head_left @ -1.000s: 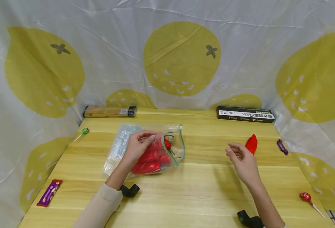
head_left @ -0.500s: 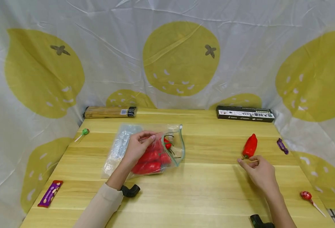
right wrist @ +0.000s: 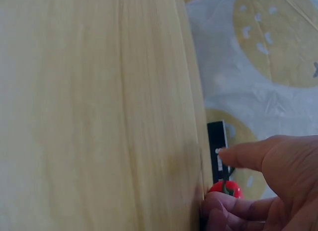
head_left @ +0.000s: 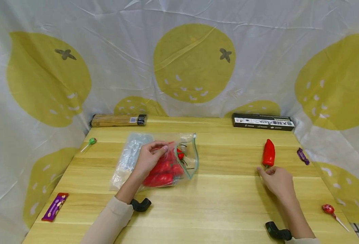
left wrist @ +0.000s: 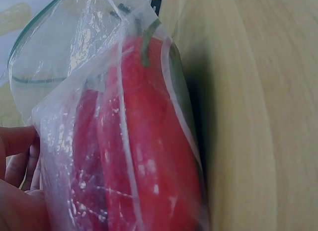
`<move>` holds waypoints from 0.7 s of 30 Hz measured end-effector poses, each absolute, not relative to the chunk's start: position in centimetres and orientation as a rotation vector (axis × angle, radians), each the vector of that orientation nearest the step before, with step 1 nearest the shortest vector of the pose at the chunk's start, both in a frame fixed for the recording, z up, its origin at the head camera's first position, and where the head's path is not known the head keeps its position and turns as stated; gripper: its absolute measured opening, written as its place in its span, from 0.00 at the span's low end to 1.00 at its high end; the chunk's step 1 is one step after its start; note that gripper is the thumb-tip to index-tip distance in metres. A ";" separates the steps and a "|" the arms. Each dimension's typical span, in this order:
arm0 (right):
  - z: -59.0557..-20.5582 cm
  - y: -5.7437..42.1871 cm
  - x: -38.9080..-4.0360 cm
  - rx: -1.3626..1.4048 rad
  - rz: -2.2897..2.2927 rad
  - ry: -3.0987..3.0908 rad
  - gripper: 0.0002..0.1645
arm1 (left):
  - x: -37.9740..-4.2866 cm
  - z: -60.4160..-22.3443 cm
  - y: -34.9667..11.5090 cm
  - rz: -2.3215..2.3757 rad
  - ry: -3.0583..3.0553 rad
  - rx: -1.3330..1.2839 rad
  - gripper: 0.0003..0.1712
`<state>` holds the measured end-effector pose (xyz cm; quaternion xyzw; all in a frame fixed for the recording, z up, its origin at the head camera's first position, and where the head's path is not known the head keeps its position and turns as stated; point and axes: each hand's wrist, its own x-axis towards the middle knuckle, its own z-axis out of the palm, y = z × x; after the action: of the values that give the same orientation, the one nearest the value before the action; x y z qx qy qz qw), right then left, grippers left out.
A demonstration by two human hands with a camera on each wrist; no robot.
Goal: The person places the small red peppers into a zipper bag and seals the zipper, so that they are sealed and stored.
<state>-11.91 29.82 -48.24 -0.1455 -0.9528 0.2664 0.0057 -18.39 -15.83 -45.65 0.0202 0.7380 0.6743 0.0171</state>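
My left hand (head_left: 147, 161) grips the top of a clear zip bag (head_left: 193, 149) that lies on the table with several red peppers (head_left: 158, 179) in it. The bag's green-edged mouth gapes to the right. Seen from the left wrist, the fingers (left wrist: 17, 146) are at the bag's side, and the peppers show through the plastic. At the right, a single red pepper (head_left: 268, 154) lies with its green stem toward me. My right hand (head_left: 278, 181) is at that stem, thumb and fingertips on either side of it. From the right wrist, a gap shows between thumb and fingers around the stem (right wrist: 227, 189).
At the back stand a bundle of wooden sticks (head_left: 118, 120) and a black pasta box (head_left: 263, 122). A green lollipop (head_left: 92, 141) and a purple snack bar (head_left: 55, 207) lie left. A purple wrapped candy (head_left: 302, 156) and a red lollipop (head_left: 328, 209) lie right.
My right hand has drawn back from over the lone pepper to its stem end. The pepper has turned a little, pointing straighter away. My left hand and the bag stay put.
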 end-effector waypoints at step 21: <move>-46.4 31.3 -11.6 -0.509 1.051 -2.559 0.23 | -18.6 -45.9 -15.9 2.087 2.287 0.029 0.16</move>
<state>-11.60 31.32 -46.44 -0.1787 -0.8974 0.3687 0.1635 -18.64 -15.95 -45.86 0.0093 0.7385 0.6738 0.0228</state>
